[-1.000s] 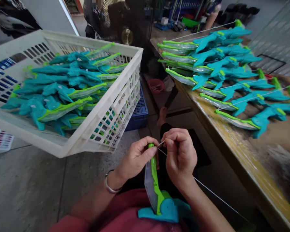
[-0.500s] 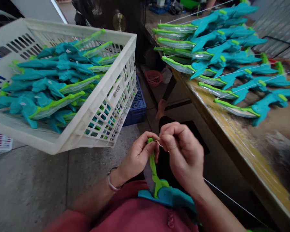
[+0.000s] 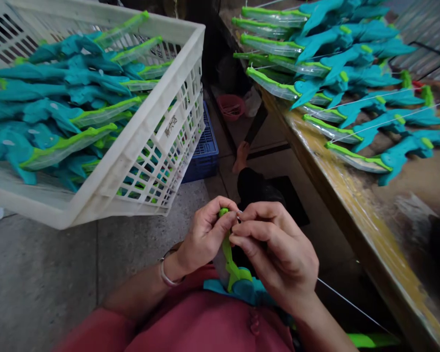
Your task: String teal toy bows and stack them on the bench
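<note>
A teal and lime-green plastic toy (image 3: 230,269) stands upright in my lap. My left hand (image 3: 205,234) is closed around its green tip, with a silver bangle on the wrist. My right hand (image 3: 275,252) pinches a thin white string (image 3: 352,307) right at that tip, fingers pressed together. The string trails off from under my right wrist toward the lower right.
A white slatted basket (image 3: 146,132) full of the same teal toys sits at the left. More toys (image 3: 337,83) lie strung in rows on the wooden bench (image 3: 352,205) at the right. A blue crate (image 3: 205,156), a pink bowl (image 3: 230,106) and a bare foot (image 3: 241,157) show on the floor ahead.
My right hand has dropped lower and closed in on the toy's tip, its fingers now level with my left thumb. The view has tilted down, so basket and bench sit higher in frame.
</note>
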`<state>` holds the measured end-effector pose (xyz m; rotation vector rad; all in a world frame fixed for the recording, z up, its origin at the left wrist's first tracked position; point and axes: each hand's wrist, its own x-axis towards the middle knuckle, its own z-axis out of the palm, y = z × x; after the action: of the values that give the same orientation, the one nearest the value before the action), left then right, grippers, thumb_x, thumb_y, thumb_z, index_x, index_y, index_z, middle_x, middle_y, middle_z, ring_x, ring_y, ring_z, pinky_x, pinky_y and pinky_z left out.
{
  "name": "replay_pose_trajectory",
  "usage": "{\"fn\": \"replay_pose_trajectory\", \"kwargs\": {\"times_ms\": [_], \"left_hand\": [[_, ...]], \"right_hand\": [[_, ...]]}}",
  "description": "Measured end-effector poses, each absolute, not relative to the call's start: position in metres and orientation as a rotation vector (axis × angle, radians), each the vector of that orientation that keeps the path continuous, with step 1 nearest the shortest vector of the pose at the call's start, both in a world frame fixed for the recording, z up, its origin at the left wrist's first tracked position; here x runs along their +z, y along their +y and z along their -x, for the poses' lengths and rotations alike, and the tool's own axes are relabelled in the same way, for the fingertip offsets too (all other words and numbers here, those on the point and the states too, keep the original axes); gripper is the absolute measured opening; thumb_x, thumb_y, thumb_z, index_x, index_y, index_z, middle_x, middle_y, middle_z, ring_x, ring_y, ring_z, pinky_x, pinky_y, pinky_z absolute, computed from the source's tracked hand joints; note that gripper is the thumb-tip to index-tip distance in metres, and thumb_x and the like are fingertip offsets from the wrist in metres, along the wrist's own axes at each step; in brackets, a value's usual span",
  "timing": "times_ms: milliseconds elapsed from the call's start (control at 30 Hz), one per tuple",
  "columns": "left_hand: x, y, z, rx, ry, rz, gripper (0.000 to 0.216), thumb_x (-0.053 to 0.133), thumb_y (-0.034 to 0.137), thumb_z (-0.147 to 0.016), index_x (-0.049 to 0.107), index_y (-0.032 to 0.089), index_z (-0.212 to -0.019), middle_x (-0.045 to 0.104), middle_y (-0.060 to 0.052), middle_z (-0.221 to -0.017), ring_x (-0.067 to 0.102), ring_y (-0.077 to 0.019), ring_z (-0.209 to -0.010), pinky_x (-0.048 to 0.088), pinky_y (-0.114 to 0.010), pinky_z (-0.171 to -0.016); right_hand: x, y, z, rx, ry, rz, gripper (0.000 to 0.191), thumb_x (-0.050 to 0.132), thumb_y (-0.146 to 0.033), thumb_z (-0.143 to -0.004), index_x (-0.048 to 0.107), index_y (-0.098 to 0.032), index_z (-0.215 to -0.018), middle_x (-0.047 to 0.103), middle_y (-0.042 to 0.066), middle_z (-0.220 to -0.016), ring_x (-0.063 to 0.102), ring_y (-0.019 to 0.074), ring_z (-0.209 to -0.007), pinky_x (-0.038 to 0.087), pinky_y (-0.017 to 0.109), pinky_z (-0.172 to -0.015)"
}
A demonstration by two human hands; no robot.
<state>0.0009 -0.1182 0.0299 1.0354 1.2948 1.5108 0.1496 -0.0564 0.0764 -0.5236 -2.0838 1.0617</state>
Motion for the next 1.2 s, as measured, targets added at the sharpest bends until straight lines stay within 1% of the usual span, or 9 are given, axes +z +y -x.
{"fn": "replay_pose_trajectory", "kwargs": {"times_ms": [100,233,400,500,633,767,900,1033,1200], "left_hand": [[0.028,-0.12,0.0,1.499,1.255,-1.017,0.019,0.06,0.038,-0.102,0.062,0.02,-0.099,0.06,0.004,-0.071,0.055,-0.0092,-0.06,0.042,-0.02,-0.054],[0.029,-0.121,-0.002,1.504,1.166,-0.957,0.017,0.057,0.036,-0.104,0.06,0.019,-0.1,0.061,0.004,-0.069,0.06,-0.01,-0.057,0.046,-0.021,-0.053],[0.028,-0.123,-0.003,1.505,1.159,-0.941,0.018,0.056,0.037,-0.104,0.058,0.02,-0.099,0.06,0.004,-0.068,0.058,-0.0107,-0.054,0.047,-0.023,-0.053],[0.027,-0.123,-0.003,1.498,1.186,-0.967,0.018,0.056,0.036,-0.104,0.058,0.019,-0.099,0.059,0.004,-0.064,0.056,-0.0111,-0.054,0.045,-0.023,-0.053],[0.026,-0.125,-0.003,1.502,1.195,-0.987,0.017,0.054,0.034,-0.105,0.058,0.02,-0.099,0.058,0.004,-0.067,0.056,-0.0109,-0.056,0.045,-0.023,-0.053],[0.026,-0.128,-0.003,1.492,1.202,-1.025,0.017,0.05,0.035,-0.107,0.056,0.02,-0.1,0.054,0.003,-0.074,0.054,-0.0106,-0.061,0.046,-0.023,-0.056],[0.027,-0.132,-0.002,1.466,1.184,-1.018,0.016,0.047,0.034,-0.108,0.054,0.021,-0.103,0.053,0.002,-0.081,0.055,-0.0112,-0.066,0.047,-0.024,-0.06],[0.026,-0.133,-0.002,1.476,1.157,-1.001,0.015,0.048,0.034,-0.108,0.054,0.022,-0.103,0.054,0.003,-0.078,0.055,-0.0115,-0.066,0.047,-0.024,-0.061],[0.026,-0.13,-0.007,1.528,1.255,-0.942,0.018,0.052,0.036,-0.107,0.054,0.022,-0.096,0.053,0.005,-0.072,0.052,-0.0099,-0.06,0.044,-0.022,-0.056]], "right_hand": [[0.074,-0.055,-0.151,1.255,-1.959,0.541,0.018,0.071,-0.015,-0.098,0.075,-0.026,-0.112,0.065,0.006,-0.113,0.069,0.0195,-0.098,0.064,0.032,-0.078],[0.067,-0.052,-0.148,1.491,-1.712,0.558,0.026,0.065,-0.008,-0.099,0.077,-0.027,-0.112,0.066,0.005,-0.107,0.069,0.0142,-0.076,0.063,0.027,-0.06],[0.062,-0.05,-0.142,1.445,-1.689,0.674,0.014,0.072,-0.011,-0.094,0.079,-0.023,-0.098,0.064,0.004,-0.104,0.062,0.0088,-0.064,0.056,0.02,-0.049],[0.064,-0.049,-0.142,1.404,-1.764,0.725,0.01,0.073,-0.014,-0.093,0.078,-0.023,-0.093,0.064,0.004,-0.104,0.065,0.0122,-0.074,0.057,0.02,-0.052],[0.067,-0.051,-0.141,1.357,-1.838,0.739,0.017,0.07,-0.01,-0.094,0.079,-0.024,-0.092,0.066,0.003,-0.093,0.067,0.0152,-0.083,0.059,0.021,-0.06],[0.063,-0.055,-0.138,1.372,-1.752,0.74,0.014,0.072,-0.011,-0.092,0.078,-0.023,-0.089,0.065,0.001,-0.089,0.066,0.0136,-0.078,0.058,0.021,-0.058],[0.057,-0.06,-0.134,1.499,-1.624,0.786,0.007,0.072,-0.017,-0.093,0.074,-0.021,-0.088,0.061,0.0,-0.087,0.065,0.0114,-0.063,0.059,0.023,-0.052],[0.054,-0.064,-0.129,1.517,-1.52,0.862,0.005,0.075,-0.021,-0.091,0.07,-0.021,-0.094,0.059,-0.002,-0.081,0.062,0.01,-0.056,0.056,0.02,-0.046],[0.053,-0.068,-0.125,1.465,-1.527,0.888,0.008,0.075,-0.021,-0.09,0.068,-0.02,-0.087,0.059,-0.002,-0.08,0.062,0.0093,-0.055,0.053,0.019,-0.044]]}}
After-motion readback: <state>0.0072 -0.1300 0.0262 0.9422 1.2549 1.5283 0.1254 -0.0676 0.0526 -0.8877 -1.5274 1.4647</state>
